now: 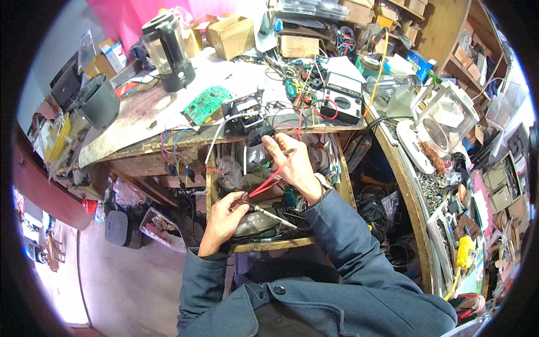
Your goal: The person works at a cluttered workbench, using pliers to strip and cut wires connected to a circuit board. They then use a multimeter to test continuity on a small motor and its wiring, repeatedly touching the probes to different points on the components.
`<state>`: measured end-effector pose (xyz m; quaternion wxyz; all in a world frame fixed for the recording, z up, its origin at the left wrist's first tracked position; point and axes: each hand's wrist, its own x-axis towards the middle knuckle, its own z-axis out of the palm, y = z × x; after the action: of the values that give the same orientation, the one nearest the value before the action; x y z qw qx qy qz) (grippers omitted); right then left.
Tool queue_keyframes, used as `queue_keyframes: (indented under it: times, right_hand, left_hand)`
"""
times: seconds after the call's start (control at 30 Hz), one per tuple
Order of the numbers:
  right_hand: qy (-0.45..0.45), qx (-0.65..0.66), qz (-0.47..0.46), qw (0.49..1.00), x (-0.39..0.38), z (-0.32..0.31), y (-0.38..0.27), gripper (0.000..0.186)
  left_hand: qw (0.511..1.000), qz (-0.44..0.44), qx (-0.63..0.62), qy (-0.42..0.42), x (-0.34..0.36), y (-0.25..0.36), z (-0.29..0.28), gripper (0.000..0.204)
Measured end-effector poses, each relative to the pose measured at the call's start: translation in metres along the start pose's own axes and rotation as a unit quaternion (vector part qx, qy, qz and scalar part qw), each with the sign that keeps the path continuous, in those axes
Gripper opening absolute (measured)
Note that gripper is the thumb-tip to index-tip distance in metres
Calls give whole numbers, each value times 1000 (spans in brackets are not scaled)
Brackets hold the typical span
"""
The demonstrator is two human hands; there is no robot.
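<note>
Open drawer (331,168) holds wires (268,182), tools.

- At eleven o'clock I see a blender (168,53) with a dark base standing on the tabletop (135,121).
- A green circuit board (205,103) lies just right of it.
- At one o'clock, a black-and-white meter (342,96) sits among tangled wires.
- Cardboard boxes (231,35) crowd twelve o'clock.
- At four o'clock, a yellow tool (465,251) lies on the cluttered side shelf.
</note>
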<state>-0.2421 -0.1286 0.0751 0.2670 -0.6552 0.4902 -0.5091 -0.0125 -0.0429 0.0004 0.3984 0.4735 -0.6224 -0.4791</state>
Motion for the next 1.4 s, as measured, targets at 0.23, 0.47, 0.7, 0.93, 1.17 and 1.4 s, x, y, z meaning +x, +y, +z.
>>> queue_keyframes:
  times: [0.23,0.47,0.7,0.93,1.17,1.4]
  right_hand:
    - [-85,251,179,947,1,0,-3,48]
    - [-120,427,267,856,2,10,3,52]
    - [-115,484,264,826,2,14,2,54]
    - [-110,453,251,848,3,10,5,52]
    - [-72,440,123,887,-2,-7,-21,39]
    - [-87,380,122,913,-12,-7,-33,39]
  left_hand:
    - [962,102,246,63,-4,100,-23,26]
    - [870,286,356,189,96,162,-51,41]
    - [892,260,361,75,150,158,-67,32]
    - [813,368,433,128,141,166,-48,22]
    - [825,325,424,185,94,188,-42,22]
    - [858,269,375,226,47,173,-42,20]
